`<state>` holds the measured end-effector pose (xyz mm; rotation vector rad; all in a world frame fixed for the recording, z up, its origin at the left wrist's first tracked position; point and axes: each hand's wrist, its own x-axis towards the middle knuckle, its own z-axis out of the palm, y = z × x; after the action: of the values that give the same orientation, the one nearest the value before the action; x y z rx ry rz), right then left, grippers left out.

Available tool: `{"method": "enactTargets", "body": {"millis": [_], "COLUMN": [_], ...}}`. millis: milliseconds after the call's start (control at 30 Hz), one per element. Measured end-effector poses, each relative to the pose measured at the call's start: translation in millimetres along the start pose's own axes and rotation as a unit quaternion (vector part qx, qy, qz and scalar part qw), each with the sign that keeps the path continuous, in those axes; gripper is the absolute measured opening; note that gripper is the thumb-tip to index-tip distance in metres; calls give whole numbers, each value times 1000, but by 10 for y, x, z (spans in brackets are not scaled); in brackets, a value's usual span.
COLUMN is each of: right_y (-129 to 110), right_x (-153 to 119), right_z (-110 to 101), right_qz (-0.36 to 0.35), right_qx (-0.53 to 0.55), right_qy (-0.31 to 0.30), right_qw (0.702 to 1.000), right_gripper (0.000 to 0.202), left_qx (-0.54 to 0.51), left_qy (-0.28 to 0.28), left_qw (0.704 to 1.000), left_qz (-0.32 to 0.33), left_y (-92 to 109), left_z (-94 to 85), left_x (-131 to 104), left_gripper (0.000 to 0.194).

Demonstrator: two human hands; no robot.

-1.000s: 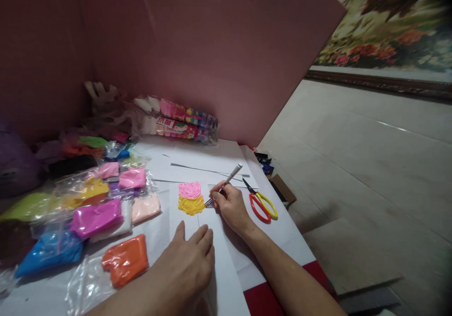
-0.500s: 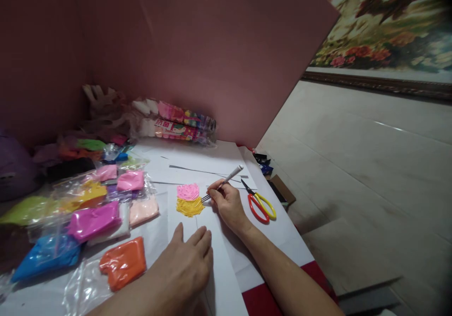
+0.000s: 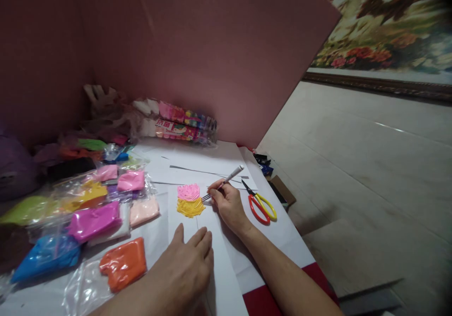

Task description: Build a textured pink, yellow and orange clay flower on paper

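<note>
Over on the left of the table [image 3: 282,236], bagged clay lies in a loose heap: a blue packet [image 3: 47,255] nearest me, a magenta packet [image 3: 93,222] beyond it, then an orange packet [image 3: 127,263], half in its clear bag, and a peach packet [image 3: 144,211] farther back. Near the far edge, a clear-wrapped bundle [image 3: 180,126] of bright colours lies before the pink panel [image 3: 197,47].

The left hand [image 3: 189,262] is palm down over a white sheet [image 3: 223,273], toward the table's near edge, its fingers a little spread and grasping nothing; how hard it presses I can't tell. Just beyond the fingertips, on that sheet, sits the worked clay: a ridged pink patch [image 3: 189,192] on the far side, touching a grooved yellow patch [image 3: 190,207] on the near side.

The right hand [image 3: 229,205] pinches a fork [image 3: 233,172] between thumb and fingers, striped handle slanting up toward the far right corner, prongs at the clay's right side; whether they touch it is too small to see. Close to the right edge lie scissors [image 3: 260,205] with one red and one yellow handle, the blades pointing toward the far edge.
</note>
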<state>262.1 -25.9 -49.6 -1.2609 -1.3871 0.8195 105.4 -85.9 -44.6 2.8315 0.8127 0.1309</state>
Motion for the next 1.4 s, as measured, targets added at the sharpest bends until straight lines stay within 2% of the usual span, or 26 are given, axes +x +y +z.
{"method": "enactTargets", "body": {"millis": [300,433,600,933,1400], "right_y": [34,31,5,33,28], "right_x": [27,35,27,-64,-53], "right_z": [14,16,11,136,169], "right_qz": [-5,-3,-9,24,31], "right_qx": [1,-12,2,101,100], "right_qy": [-6,12,59,-35,-43], "right_qw": [1000,1000,998,994,994], "right_gripper": [7,6,9,8,6], "left_qx": [5,5,16,4,2], "left_qy": [10,20,-4,-5,-5], "left_qw": [1000,1000,1000,1000,1000], "left_qz": [-6,-3,-2,-6,-6], "left_y": [20,7,0,-5,1], "left_z": [41,68,21,56,52], "left_x": [-12,-4,-2,7,-5], "left_gripper": [32,32,33,32,32]}}
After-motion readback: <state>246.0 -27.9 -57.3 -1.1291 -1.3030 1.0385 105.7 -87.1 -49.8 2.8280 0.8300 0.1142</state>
